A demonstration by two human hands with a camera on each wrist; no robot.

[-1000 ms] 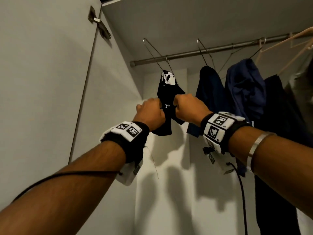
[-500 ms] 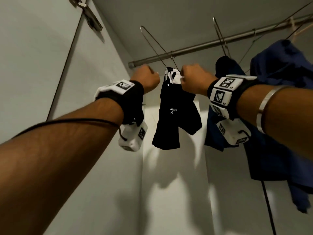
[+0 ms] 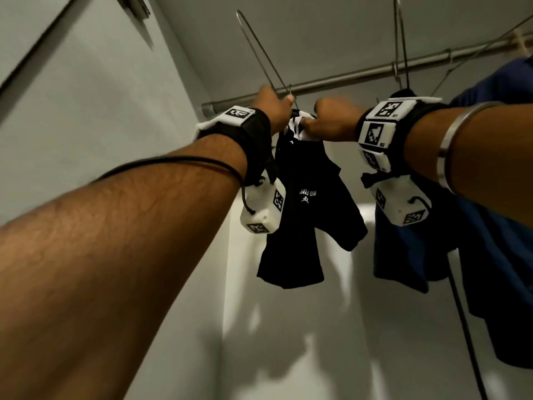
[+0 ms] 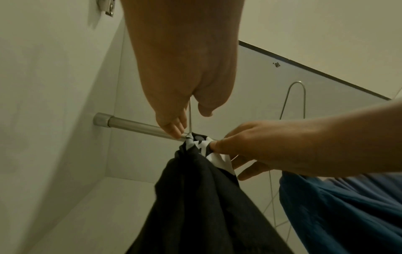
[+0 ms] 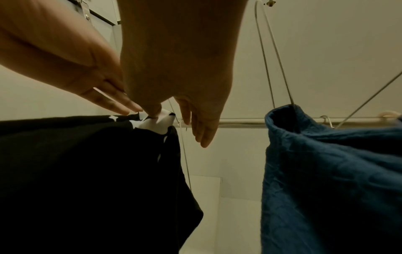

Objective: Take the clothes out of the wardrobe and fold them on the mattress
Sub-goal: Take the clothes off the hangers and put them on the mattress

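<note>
A black garment (image 3: pixel 300 223) with a black-and-white collar hangs from a wire hanger (image 3: pixel 259 50) on the metal rail (image 3: pixel 346 79). My right hand (image 3: pixel 310 125) pinches the collar (image 5: pixel 162 120) between thumb and forefinger, its other fingers (image 5: pixel 202 134) straight. My left hand (image 3: pixel 284 106) is at the hanger's neck just left of it. In the left wrist view the hanger wire (image 4: pixel 190 113) runs between thumb and straight fingers (image 4: pixel 174 128), and the fingertips touch the top of the garment (image 4: pixel 195 197).
A blue garment (image 3: pixel 490 249) hangs on another wire hanger (image 3: pixel 401 39) just right of the black one, close to my right forearm. The wardrobe's side wall (image 3: pixel 86 125) stands to the left and its back wall (image 3: pixel 288 342) lies behind the clothes.
Both hands let go of the black garment's middle and rose to its top at the rail. The right hand took the collar, the left reached the hanger. The view tilted up.
</note>
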